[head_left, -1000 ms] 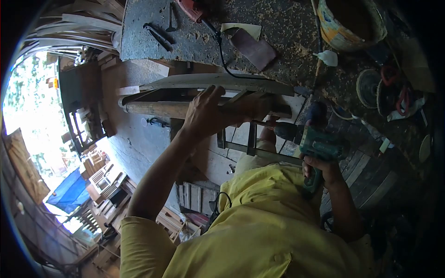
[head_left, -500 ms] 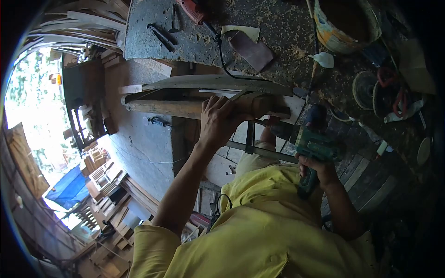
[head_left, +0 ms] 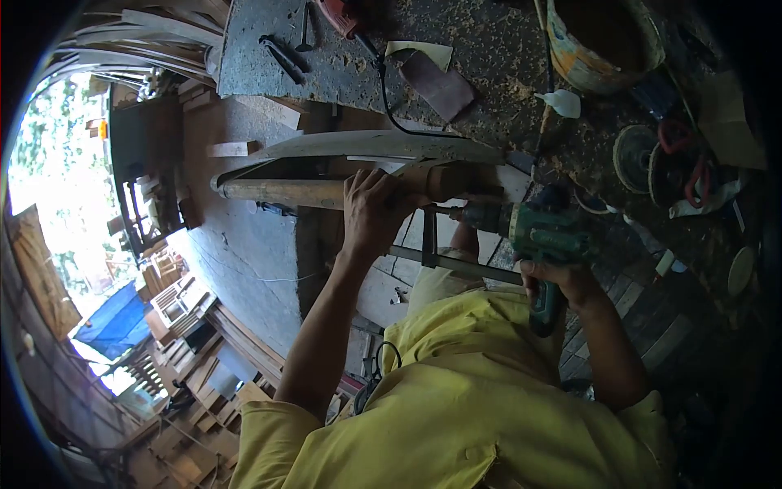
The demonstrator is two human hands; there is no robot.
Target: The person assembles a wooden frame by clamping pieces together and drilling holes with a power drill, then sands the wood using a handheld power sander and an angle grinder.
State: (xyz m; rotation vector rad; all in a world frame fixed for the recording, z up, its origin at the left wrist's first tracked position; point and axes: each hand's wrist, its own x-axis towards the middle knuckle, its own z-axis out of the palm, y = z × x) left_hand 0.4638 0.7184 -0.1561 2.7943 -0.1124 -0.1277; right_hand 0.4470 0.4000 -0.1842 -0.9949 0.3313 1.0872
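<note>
My left hand [head_left: 376,200] is wrapped over a long rounded wooden piece [head_left: 285,191], near its thicker right end. My right hand [head_left: 558,281] grips the handle of a green power drill [head_left: 550,232]. The drill's chuck points left, and its bit reaches toward the wood just right of my left fingers; the tip's contact is hard to make out. A metal bar clamp [head_left: 464,265] lies below the wooden piece. Behind it runs a long curved wooden board [head_left: 366,145].
The workbench [head_left: 342,77] holds pincers [head_left: 282,59], a red corded tool [head_left: 338,16], sandpaper [head_left: 437,85], a white glue bottle [head_left: 562,103] and a stained bucket [head_left: 599,49]. Wood pieces [head_left: 191,371] are piled at the lower left.
The drill has tilted more level, and its chuck has moved left and up to the wood beside my left hand. My left hand has shifted slightly left along with the view.
</note>
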